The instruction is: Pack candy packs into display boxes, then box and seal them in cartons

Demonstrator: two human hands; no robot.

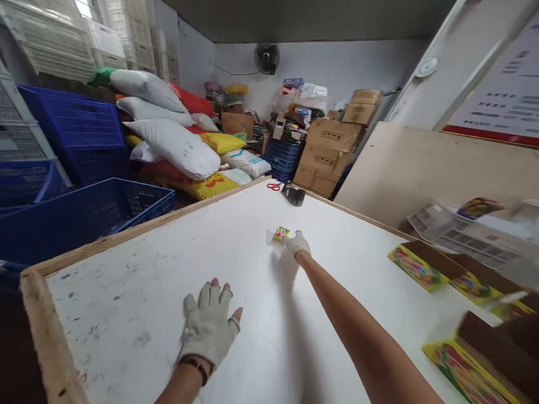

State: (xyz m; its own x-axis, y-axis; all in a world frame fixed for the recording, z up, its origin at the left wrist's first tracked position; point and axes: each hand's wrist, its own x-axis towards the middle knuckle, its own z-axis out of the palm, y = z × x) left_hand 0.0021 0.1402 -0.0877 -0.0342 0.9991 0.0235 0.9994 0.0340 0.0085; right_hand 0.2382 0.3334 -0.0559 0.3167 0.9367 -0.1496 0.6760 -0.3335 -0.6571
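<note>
The off-white-gloved right hand reaches to a small yellow-and-green plastic packet on a white tabletop; whether it is gripping, I cannot tell. The similarly gloved left hand rests spread flat, holding nothing. The packet lies outside the open yellow printed cardboard boxes at right, their contents hidden.

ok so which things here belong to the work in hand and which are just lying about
Likely in use:
small yellow-green packet, at the right gloved hand
open yellow printed cartons

Probably just lying about:
red-handled scissors
stacked sacks
blue plastic crates
cardboard boxes
</note>
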